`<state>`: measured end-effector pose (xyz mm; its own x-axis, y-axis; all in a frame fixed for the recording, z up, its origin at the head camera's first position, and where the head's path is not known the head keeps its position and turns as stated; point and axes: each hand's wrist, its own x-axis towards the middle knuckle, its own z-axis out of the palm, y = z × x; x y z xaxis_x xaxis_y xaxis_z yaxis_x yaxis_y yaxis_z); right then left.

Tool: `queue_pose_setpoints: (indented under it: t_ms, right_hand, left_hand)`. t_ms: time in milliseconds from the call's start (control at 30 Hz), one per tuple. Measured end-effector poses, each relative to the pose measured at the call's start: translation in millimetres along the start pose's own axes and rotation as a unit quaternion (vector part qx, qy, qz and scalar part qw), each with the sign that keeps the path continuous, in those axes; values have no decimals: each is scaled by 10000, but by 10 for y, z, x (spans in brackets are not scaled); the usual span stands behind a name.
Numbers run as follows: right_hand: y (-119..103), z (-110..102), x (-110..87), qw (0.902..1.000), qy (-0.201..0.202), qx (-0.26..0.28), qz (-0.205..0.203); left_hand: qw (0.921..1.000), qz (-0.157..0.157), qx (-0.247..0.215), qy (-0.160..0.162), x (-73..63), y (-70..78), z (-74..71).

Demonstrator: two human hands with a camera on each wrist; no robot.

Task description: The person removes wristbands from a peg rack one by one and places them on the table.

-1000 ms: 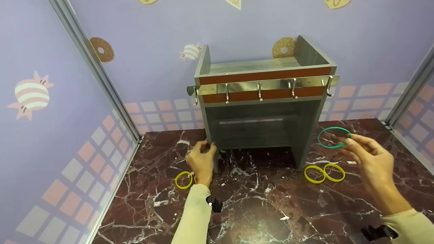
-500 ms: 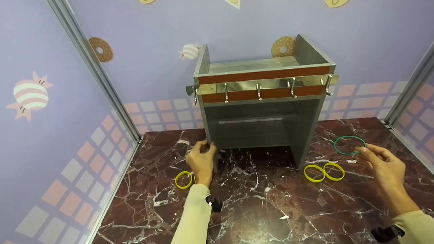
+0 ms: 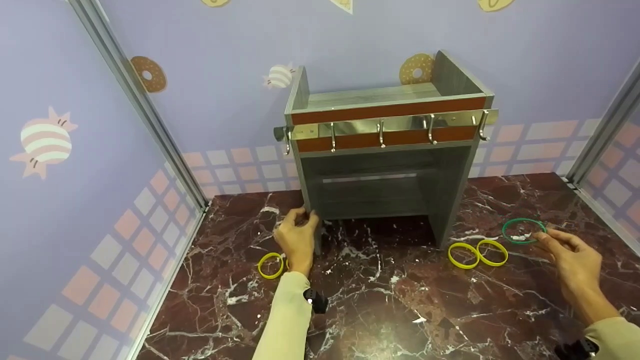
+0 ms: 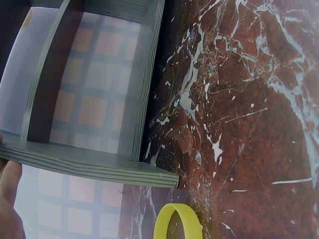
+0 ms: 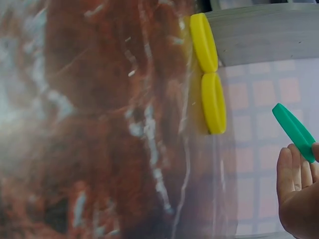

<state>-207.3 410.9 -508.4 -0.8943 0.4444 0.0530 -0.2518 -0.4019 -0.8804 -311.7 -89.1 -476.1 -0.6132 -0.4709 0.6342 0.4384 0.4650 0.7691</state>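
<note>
A green wristband (image 3: pixel 525 231) is pinched between thumb and fingers of my right hand (image 3: pixel 580 262), just above the table at the right. The band's ring also shows edge-on in the right wrist view. My left hand (image 3: pixel 296 237) grips the front edge of the left side panel of a grey wooden rack (image 3: pixel 452 190); thumb and fingers lie on either side of the board. Two yellow wristbands (image 3: pixel 463 256) lie touching each other to the right of the rack. Left of it lies another yellow wristband (image 3: pixel 270 265), and my left hand hides part of one more beside it.
Across the rack's front runs a metal strip (image 3: pixel 360 127) with several hooks (image 3: pixel 381 134). The rack stands on a dark red marbled table (image 3: pixel 370 310), close to the purple back wall (image 3: pixel 215 95). Another purple wall (image 3: pixel 65 200) bounds the left side.
My right hand has moved right and down with the green wristband, away from the rack and closer to the table. The left hand stays on the side panel.
</note>
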Motion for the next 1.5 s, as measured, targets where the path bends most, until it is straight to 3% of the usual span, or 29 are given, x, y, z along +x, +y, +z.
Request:
queue_pose_setpoints:
  t_ms: [500, 733, 1067, 1400, 1500]
  right_hand:
    - [180, -267, 28, 9982, 16, -441, 408]
    - [213, -324, 22, 9955, 6, -728, 609]
    - [264, -362, 26, 9914, -32, -1002, 844]
    - [264, -367, 52, 9757, 40, -1980, 943]
    - [266, -371, 66, 9653, -42, -2477, 823]
  left_hand:
    - [9997, 53, -221, -22, -10, -18, 3]
    - [9997, -87, -227, -72, -21, 0, -7]
    - [9994, -26, -324, -90, -22, -20, 3]
    - [9990, 81, -430, -41, -31, -32, 4]
    - [9990, 65, -430, -42, -30, -34, 4]
